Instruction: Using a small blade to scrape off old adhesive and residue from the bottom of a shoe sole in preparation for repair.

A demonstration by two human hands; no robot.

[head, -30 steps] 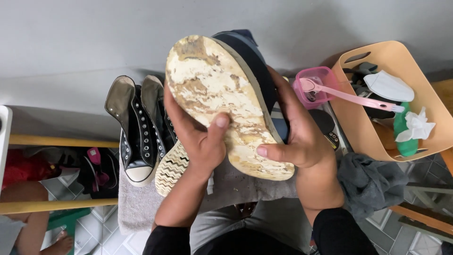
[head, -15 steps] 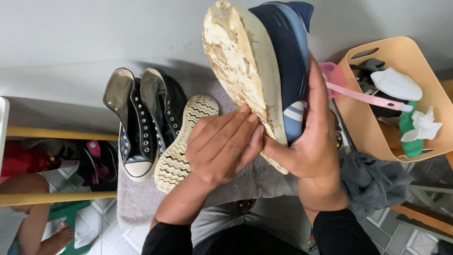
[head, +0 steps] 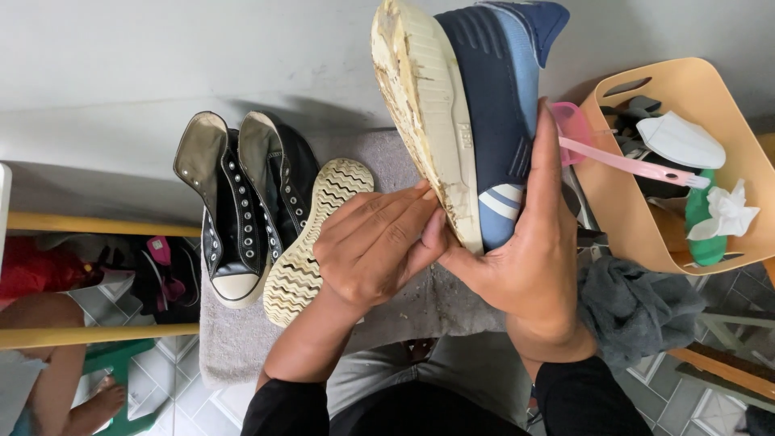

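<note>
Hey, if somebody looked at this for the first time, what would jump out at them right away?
First, the blue sneaker with its mud-caked pale sole, held up at top centre by the right hand, while the left hand touches the sole's lower edge. Left of it, a pair of black high-top shoes lies on a grey towel beside an upturned zigzag sole. At right, a tan basket holds a pink brush.
</note>
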